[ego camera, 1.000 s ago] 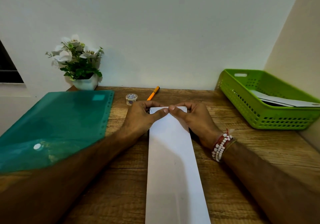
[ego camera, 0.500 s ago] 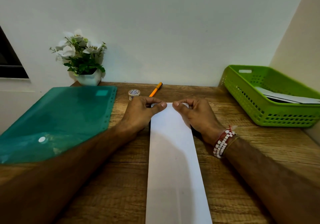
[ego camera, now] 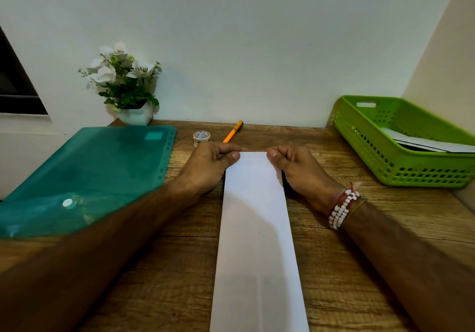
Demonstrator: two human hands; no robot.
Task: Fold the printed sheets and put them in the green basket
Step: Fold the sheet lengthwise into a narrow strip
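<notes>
In the head view, the printed sheet lies as a long narrow white strip on the wooden counter. It runs from the far end, between the hands, down to the near edge of the picture. The left hand pinches the far left corner between thumb and forefinger. The right hand pinches the far right corner in the same way, and its other fingers are curled.

I think the far end is about to be folded toward the person. The risk is a crooked fold: if one corner travels faster than the other, the edges will not meet. The near end is not held by anything, so the strip could also slide on the counter. The orange pen and the tape roll lie just behind the hands, and a knuckle could push them.

The green basket stands at the far right, well apart from the sheet, and holds some white folded sheets lying flat. The teal folder on the left is closed; I cannot tell what is inside.
</notes>
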